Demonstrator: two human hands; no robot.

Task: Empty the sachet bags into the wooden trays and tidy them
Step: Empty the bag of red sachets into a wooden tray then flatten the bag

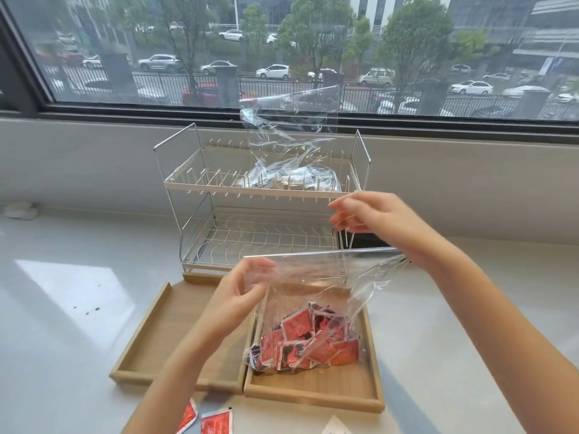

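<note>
A clear plastic bag (316, 277) holding several red sachets (307, 339) stands upright in the right wooden tray (313, 393). My left hand (247, 286) pinches the bag's top left edge. My right hand (376, 220) holds the top right corner, with its fingers spread above the opening. The left wooden tray (163, 327) lies beside it with nothing in it. A second clear bag (291, 145) with dark and silver sachets (291, 181) sits upright on the top shelf of the rack.
A white wire dish rack (263, 198) stands behind the trays against the window ledge. Two loose red sachets (206, 421) lie on the white counter (62, 308) at the front edge. A white paper corner (336, 427) shows at the bottom right.
</note>
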